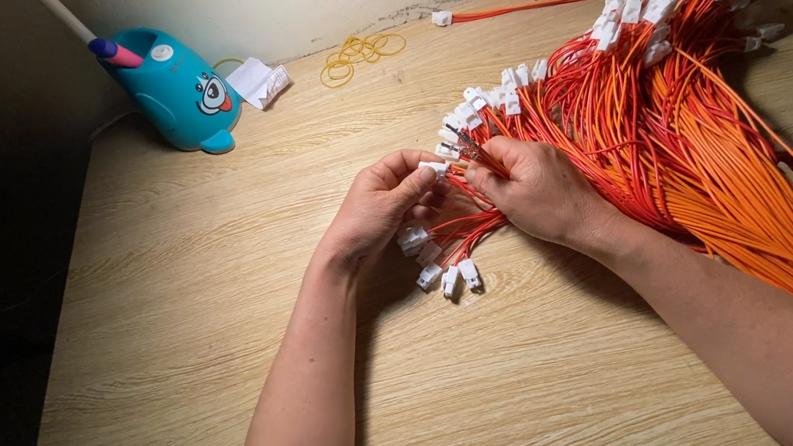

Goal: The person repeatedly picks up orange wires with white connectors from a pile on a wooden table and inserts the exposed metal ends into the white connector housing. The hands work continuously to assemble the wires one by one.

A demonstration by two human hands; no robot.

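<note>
At frame centre, the left hand (379,205) pinches a white connector (432,167) while the right hand (533,186) grips orange wire ends (468,149) against it, lined up for joining; the wire bundle (687,127) fans right across the wooden table (205,307)

Warm, even light, sharp focus (left edge falls into darkness).

Small white crumpled packet (259,80) beside teal whale-shaped pen holder (181,90), near wall.
</note>
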